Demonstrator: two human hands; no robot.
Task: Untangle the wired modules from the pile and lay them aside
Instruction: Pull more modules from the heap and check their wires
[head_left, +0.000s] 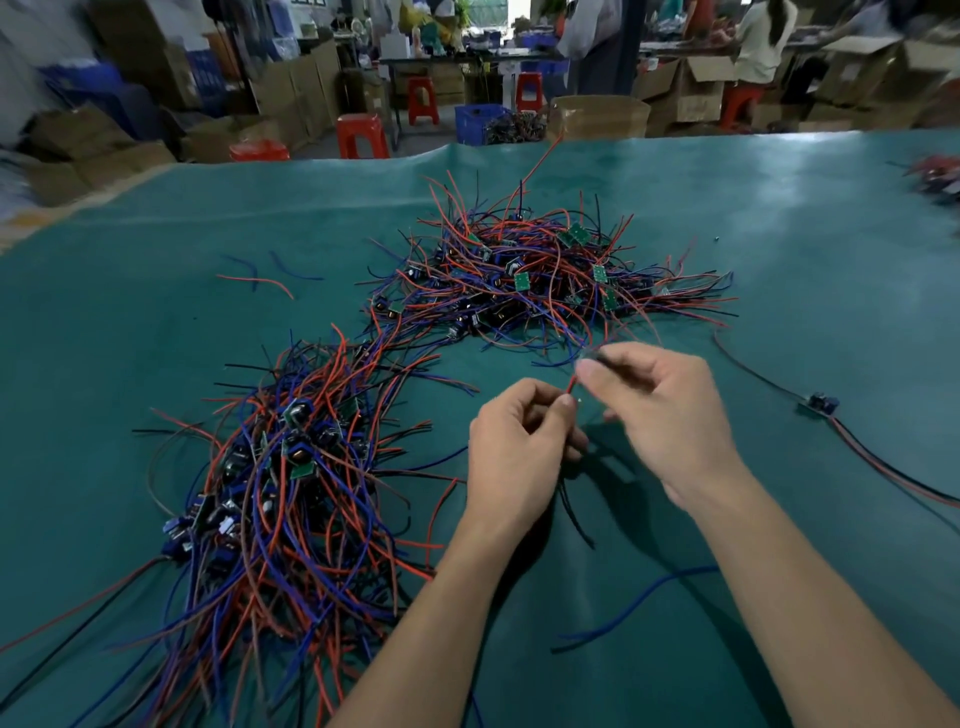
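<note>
Both forearms reach in from the bottom edge, bare, angled toward each other. Left hand (514, 447) sits curled, thumb and forefinger pinched together. Right hand (660, 410) hovers just beside and slightly higher, fingers curled, fingertips pinched too, blurred.

Both hands (597, 431) and forearms are bare, apparently without rings or sleeves.

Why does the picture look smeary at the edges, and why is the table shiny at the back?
In the head view, the boxes at far left and the wire bundle at far right are smeared, while both piles stay fairly sharp; the right hand is slightly blurred; overhead light glares pale on the green mat; the far edge bows from the wide lens.
</note>
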